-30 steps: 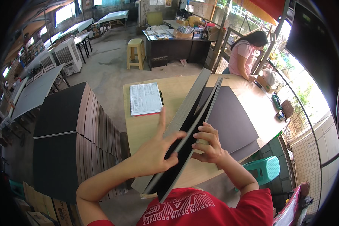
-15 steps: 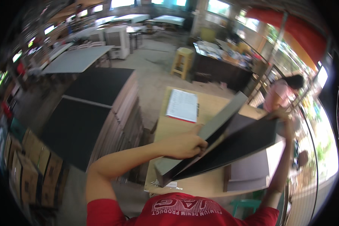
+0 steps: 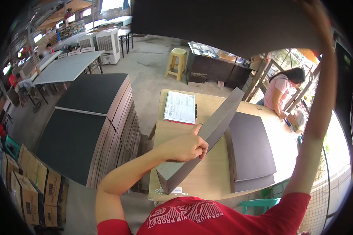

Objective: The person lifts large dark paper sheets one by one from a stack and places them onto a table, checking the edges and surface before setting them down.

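A thick stack of dark boards (image 3: 219,121) stands on its long edge, slanting across the wooden table, its layered grey edges facing up. My left hand (image 3: 186,148) grips the top of it, fingers curled over the side and one finger stretched along the edges. High at the upper right, my right hand (image 3: 313,8) holds up a single large dark board (image 3: 223,25), which hides part of the room behind. The right hand's fingers are partly cut off by the picture's rim. Beside the standing stack, more dark boards (image 3: 253,145) lie flat on the table.
A clipboard with a paper form (image 3: 179,107) lies on the table (image 3: 208,178). Tall piles of dark boards (image 3: 74,137) stand to the left, cardboard boxes (image 3: 31,196) nearer. A person in pink (image 3: 280,92) works at the table's far right. A yellow stool (image 3: 176,64) stands beyond.
My right hand has swung the dark board up and away from the standing stack, above the table. The left hand stays on the stack. The flat boards on the table now show more fully.
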The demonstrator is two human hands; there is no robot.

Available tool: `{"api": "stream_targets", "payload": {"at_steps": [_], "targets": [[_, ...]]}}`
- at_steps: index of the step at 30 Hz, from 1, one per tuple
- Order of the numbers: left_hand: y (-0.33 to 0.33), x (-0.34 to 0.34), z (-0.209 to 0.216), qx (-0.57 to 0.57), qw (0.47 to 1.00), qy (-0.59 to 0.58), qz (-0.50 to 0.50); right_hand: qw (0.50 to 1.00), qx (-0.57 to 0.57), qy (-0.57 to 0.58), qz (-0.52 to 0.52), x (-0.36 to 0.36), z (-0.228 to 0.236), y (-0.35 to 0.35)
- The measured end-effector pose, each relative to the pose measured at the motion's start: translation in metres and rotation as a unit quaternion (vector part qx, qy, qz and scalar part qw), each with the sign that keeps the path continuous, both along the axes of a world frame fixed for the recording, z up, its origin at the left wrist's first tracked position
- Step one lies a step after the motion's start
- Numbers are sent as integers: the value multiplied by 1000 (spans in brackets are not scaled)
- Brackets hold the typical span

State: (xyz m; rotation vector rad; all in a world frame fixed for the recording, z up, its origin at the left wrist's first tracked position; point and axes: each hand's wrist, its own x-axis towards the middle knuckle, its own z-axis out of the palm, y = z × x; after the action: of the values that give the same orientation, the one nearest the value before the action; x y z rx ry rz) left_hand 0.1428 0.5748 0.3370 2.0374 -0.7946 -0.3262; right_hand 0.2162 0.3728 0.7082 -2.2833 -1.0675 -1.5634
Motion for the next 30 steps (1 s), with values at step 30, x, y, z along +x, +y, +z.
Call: {"api": "stream_targets", "payload": {"at_steps": [30], "targets": [[-11,47,-65,-211,974,-75,-42,800,-407,159,411,15,-224,259]]}}
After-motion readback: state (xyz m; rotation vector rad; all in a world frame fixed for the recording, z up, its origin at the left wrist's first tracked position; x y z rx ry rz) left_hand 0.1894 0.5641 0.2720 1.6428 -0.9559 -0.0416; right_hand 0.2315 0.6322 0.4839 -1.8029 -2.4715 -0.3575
